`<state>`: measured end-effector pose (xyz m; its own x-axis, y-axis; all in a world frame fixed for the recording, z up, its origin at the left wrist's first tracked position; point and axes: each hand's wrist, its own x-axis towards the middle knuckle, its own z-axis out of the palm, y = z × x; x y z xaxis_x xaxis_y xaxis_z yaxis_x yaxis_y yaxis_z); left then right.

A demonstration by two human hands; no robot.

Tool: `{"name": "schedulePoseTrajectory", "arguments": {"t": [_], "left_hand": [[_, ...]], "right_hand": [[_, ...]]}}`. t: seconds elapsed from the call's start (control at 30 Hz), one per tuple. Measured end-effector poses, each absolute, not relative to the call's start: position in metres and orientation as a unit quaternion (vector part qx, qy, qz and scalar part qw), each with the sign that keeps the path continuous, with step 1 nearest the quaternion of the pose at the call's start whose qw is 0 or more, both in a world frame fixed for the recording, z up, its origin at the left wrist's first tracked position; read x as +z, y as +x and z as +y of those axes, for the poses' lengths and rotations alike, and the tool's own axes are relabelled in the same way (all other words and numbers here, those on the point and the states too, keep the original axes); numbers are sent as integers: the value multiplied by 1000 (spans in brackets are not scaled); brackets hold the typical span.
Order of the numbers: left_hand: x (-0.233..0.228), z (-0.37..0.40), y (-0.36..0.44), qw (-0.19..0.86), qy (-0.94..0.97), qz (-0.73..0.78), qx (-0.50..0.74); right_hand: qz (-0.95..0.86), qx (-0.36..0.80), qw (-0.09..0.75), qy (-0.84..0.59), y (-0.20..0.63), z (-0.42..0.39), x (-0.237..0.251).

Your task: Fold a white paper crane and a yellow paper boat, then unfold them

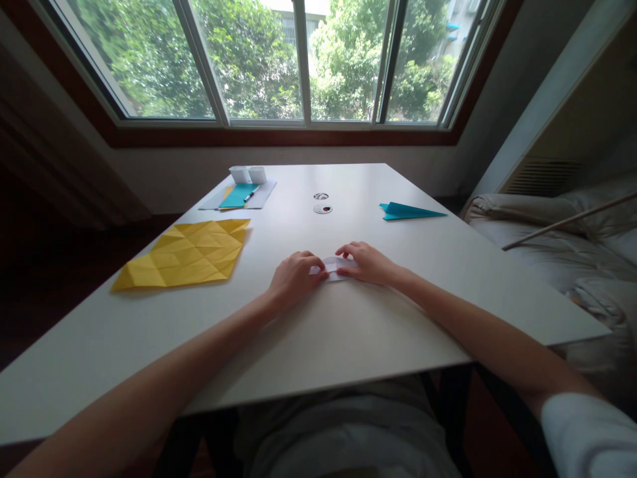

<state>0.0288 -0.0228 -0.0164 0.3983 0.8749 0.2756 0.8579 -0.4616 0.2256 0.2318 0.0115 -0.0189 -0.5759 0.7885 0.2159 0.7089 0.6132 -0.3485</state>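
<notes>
Folded white paper, right of the creased yellow sheet, looked light, thin and easily creased, probably best taken by its ends; left hand pinched its left end while right hand, thumb and fingers parted, touched its right end.

The surface is showing white; inward from its near edge, a paper is showing white. Near the left edge, a creased sheet is showing yellow; near the right, a folded dart is showing teal. Toward the far left corner, boxes are showing white, a flat sheet teal
</notes>
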Motion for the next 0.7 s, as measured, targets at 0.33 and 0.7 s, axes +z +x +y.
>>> {"name": "schedulePoseTrajectory", "arguments": {"t": [0.33, 0.7], "left_hand": [[-21, -19, 26, 20, 852, 482, 204], [-14, -26, 31, -34, 868, 469, 160]], "right_hand": [[-870, 173, 213, -409, 232, 19, -22], [-932, 81, 162, -315, 233, 6, -9]]}}
